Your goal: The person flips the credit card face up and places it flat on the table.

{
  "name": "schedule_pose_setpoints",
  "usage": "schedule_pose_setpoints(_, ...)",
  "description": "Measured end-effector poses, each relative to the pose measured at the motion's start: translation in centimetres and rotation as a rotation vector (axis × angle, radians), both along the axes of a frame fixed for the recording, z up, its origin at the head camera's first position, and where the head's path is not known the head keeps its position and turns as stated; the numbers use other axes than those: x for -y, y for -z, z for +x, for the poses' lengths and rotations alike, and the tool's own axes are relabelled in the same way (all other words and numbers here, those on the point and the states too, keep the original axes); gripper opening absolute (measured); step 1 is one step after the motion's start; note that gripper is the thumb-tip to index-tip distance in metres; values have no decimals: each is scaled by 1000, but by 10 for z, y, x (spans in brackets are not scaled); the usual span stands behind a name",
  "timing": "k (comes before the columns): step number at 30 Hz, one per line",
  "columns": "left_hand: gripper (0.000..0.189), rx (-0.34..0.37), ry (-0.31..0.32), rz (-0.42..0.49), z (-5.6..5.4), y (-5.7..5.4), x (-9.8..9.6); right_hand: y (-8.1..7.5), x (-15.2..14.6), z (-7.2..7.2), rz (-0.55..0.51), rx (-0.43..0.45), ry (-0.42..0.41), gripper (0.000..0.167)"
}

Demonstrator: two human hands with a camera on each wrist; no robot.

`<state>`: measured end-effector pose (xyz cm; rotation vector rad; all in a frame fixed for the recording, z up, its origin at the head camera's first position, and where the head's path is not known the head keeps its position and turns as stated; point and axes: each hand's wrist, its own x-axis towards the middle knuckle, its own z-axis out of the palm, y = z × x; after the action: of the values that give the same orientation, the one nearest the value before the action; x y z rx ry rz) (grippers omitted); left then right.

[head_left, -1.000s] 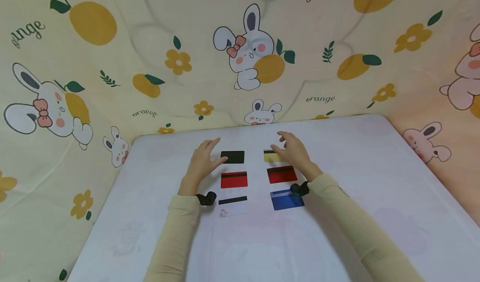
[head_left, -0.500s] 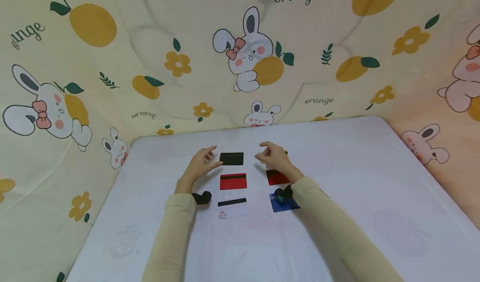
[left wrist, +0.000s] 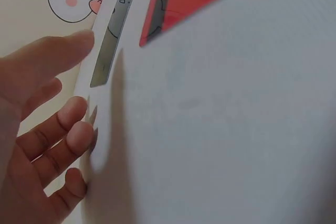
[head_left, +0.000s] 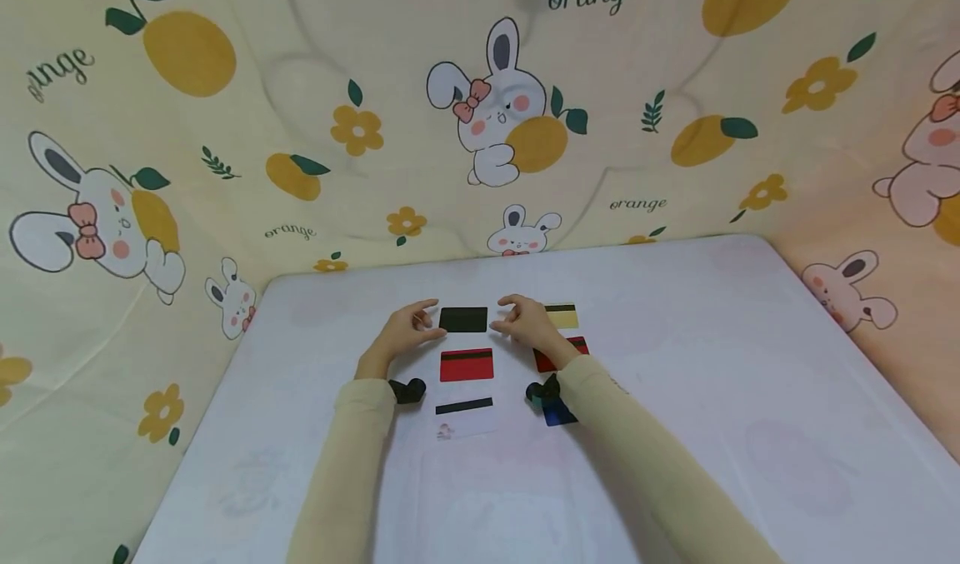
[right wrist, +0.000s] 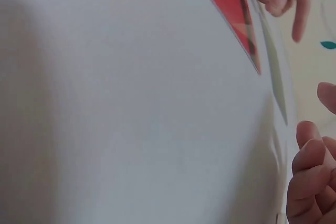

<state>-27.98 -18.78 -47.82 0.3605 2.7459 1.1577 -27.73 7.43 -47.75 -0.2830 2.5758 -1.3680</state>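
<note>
A black card lies flat between the hands in the head view. Its left edge is beside my left hand, whose thumb and forefinger are spread apart. My right hand stands near the right edge, fingers bent loosely with nothing held. Whether either fingertip touches the card, I cannot tell. Nearer to me is a red card with a dark stripe. In the left wrist view, the left hand is beside the black card's reflective surface. Curled fingers of the right hand show in the right wrist view.
A white card with a black stripe lies closest to me on the left. The right column holds a gold card, a second red card and a blue card, the latter two partly covered. Patterned cloth walls surround the white table.
My right hand has moved left, from over the gold card to beside the black card, uncovering the gold one. The left hand has stayed beside the black card, its fingers slightly lower.
</note>
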Motion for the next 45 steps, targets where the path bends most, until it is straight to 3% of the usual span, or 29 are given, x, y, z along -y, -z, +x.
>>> schedule_pose_setpoints(5, 64, -6, 10, -46, -5, 5, -1, 3, 9, 0, 12, 53, -26, 53)
schedule_pose_setpoints(14, 62, 95, -55, -111, -11, 3, -6, 6, 20, -4, 53, 92, -12, 54)
schedule_pose_setpoints(19, 61, 141, -60, -148, -12, -2, -10, 3, 24, -7, 86, 122, 3, 56)
schedule_pose_setpoints(26, 59, 134, -52, -218, -14, -1, -11, -2, 26, -6, 111, 164, 9, 58)
schedule_pose_setpoints(40, 57, 126, -77, -211, -12, 0, -14, -5, 28, -13, 134, 213, 16, 56)
schedule_pose_setpoints(45, 60, 124, -65, -215, -11, 0, -13, -3, 29, -15, 158, 195, 15, 56)
